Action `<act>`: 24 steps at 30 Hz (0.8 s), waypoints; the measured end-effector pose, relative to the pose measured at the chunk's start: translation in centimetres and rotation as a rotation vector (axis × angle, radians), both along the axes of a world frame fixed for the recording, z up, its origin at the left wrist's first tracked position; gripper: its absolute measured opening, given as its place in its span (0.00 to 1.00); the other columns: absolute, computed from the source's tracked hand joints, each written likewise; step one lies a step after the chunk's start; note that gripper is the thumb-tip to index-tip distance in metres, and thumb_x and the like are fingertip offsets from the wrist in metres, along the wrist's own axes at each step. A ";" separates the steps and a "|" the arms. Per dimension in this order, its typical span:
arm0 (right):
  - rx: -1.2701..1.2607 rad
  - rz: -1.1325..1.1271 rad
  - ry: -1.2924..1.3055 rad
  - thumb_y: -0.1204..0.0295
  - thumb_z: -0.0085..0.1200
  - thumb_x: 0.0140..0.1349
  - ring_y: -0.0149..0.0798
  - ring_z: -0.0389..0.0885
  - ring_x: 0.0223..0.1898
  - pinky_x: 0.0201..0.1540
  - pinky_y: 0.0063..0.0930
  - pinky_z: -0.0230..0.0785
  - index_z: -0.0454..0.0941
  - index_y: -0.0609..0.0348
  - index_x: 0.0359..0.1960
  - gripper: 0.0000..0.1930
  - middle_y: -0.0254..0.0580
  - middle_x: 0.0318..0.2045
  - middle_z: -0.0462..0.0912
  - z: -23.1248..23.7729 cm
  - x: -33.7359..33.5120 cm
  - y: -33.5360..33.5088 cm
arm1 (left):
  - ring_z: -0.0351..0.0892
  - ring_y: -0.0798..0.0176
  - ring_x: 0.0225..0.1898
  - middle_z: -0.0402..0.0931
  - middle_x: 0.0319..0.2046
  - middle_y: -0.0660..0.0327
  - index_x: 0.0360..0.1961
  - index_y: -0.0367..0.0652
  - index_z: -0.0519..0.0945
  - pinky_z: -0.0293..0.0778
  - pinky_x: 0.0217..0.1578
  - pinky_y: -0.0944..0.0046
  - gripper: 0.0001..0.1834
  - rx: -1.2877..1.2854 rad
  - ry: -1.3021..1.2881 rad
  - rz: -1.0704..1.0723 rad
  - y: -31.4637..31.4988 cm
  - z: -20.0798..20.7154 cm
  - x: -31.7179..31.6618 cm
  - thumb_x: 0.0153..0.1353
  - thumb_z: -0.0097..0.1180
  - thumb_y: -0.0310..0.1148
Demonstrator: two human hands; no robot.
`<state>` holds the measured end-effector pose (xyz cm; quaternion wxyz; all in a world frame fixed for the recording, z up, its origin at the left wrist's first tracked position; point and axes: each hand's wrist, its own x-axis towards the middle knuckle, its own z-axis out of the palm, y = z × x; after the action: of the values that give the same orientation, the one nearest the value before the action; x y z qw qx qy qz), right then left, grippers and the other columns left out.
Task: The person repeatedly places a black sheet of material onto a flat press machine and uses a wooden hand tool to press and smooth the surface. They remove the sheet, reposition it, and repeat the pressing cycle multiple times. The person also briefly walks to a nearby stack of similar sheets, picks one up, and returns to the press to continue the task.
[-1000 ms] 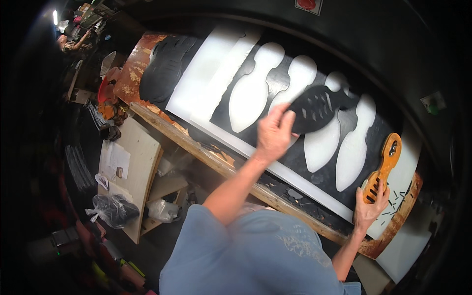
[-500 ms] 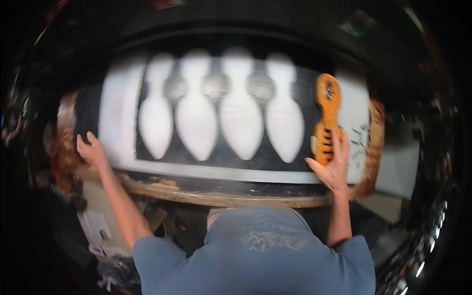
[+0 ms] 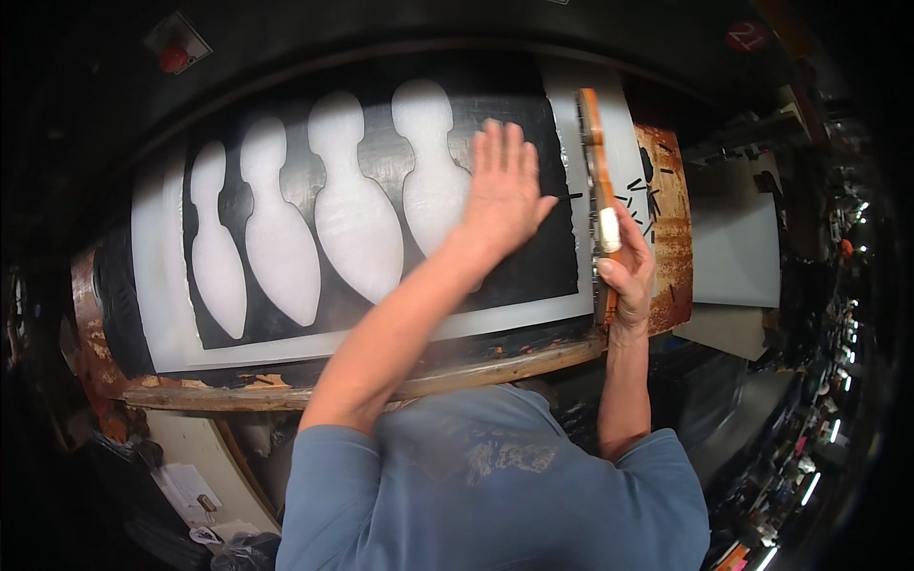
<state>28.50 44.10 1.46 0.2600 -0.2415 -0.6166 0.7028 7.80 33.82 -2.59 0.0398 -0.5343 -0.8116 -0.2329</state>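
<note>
My right hand (image 3: 630,271) grips an orange sole-shaped cutting die (image 3: 592,133), its fingers and thumb around the lower part. The die is tipped up on its side, so its narrow edge faces me. Fingers stretched out, my left hand (image 3: 505,195) is over the right end of a black sheet (image 3: 376,157), beside the rightmost opening; contact with the sheet is hard to judge. Several sole-shaped openings in that sheet show white beneath. My left forearm covers part of the openings on the right. Under the sheet lies a white board (image 3: 157,247).
Small black scraps (image 3: 636,195) lie on the board's right end and on the rusty brown table end (image 3: 671,257). A wooden edge (image 3: 476,376) runs along the table front. Beyond the right end is a pale panel (image 3: 733,247). A dark machine part spans the back.
My left hand has moved from the board's left end across to the sheet's right side. My right hand has turned the cutting die from flat onto its side.
</note>
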 end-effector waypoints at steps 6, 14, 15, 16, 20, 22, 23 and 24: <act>0.050 -0.097 0.005 0.68 0.71 0.55 0.48 0.72 0.72 0.76 0.42 0.62 0.62 0.77 0.76 0.49 0.60 0.71 0.72 1.3 1.3 1.7 | 0.69 0.39 0.70 0.78 0.61 0.44 0.55 0.31 0.84 0.55 0.76 0.35 0.32 -0.088 -0.019 -0.600 -0.5 0.5 7.9 0.66 0.64 0.52; 0.217 0.061 -0.098 0.70 0.78 0.51 0.46 0.74 0.70 0.74 0.39 0.65 0.68 0.75 0.73 0.47 0.55 0.74 0.67 0.7 -1.0 -0.3 | 0.62 0.38 0.78 0.69 0.73 0.42 0.66 0.31 0.76 0.54 0.79 0.36 0.33 0.055 -0.298 -0.227 -11.6 2.0 4.2 0.64 0.71 0.36; 0.315 0.070 -0.137 0.69 0.79 0.49 0.47 0.74 0.70 0.74 0.39 0.66 0.71 0.73 0.72 0.47 0.57 0.73 0.68 0.3 -1.9 -0.6 | 0.61 0.37 0.79 0.67 0.75 0.43 0.68 0.31 0.74 0.54 0.78 0.36 0.35 0.037 -0.216 -0.109 -12.4 1.8 3.4 0.63 0.72 0.35; 0.423 0.072 -0.180 0.69 0.79 0.47 0.49 0.74 0.70 0.73 0.39 0.67 0.73 0.72 0.71 0.46 0.58 0.73 0.68 0.1 -2.7 -0.8 | 0.61 0.38 0.79 0.67 0.75 0.43 0.67 0.30 0.75 0.56 0.78 0.38 0.35 0.031 -0.195 -0.126 -13.0 1.5 3.2 0.63 0.72 0.35; 0.817 0.061 -0.335 0.64 0.77 0.41 0.61 0.72 0.68 0.69 0.48 0.71 0.81 0.64 0.65 0.43 0.66 0.70 0.69 -0.5 -6.4 -1.6 | 0.62 0.39 0.79 0.67 0.75 0.43 0.67 0.29 0.75 0.59 0.77 0.39 0.35 0.026 -0.201 -0.159 -14.0 0.8 3.1 0.63 0.72 0.35; 0.902 0.073 -0.325 0.63 0.76 0.41 0.63 0.73 0.65 0.67 0.50 0.71 0.81 0.64 0.64 0.43 0.67 0.70 0.69 -0.8 -8.0 -1.9 | 0.61 0.38 0.79 0.67 0.75 0.43 0.67 0.29 0.75 0.59 0.77 0.39 0.35 0.032 -0.228 -0.161 -14.0 0.7 3.2 0.63 0.73 0.34; 0.944 0.080 -0.323 0.63 0.76 0.40 0.64 0.73 0.64 0.67 0.51 0.72 0.82 0.64 0.64 0.42 0.68 0.69 0.69 -1.0 -8.7 -2.1 | 0.62 0.38 0.79 0.67 0.75 0.43 0.67 0.29 0.75 0.59 0.77 0.39 0.34 0.036 -0.238 -0.163 -14.0 0.7 3.2 0.63 0.73 0.34; 1.008 0.080 -0.336 0.62 0.74 0.41 0.66 0.73 0.61 0.65 0.53 0.72 0.82 0.63 0.63 0.42 0.70 0.68 0.69 -1.4 -9.4 -2.3 | 0.62 0.38 0.79 0.67 0.75 0.43 0.66 0.29 0.76 0.58 0.77 0.39 0.34 0.045 -0.257 -0.158 -13.9 0.7 3.1 0.63 0.73 0.34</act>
<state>19.09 41.84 0.09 0.2144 -0.1723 -0.9196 0.2804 10.92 19.89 -1.88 -0.0709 -0.5613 -0.7600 -0.3199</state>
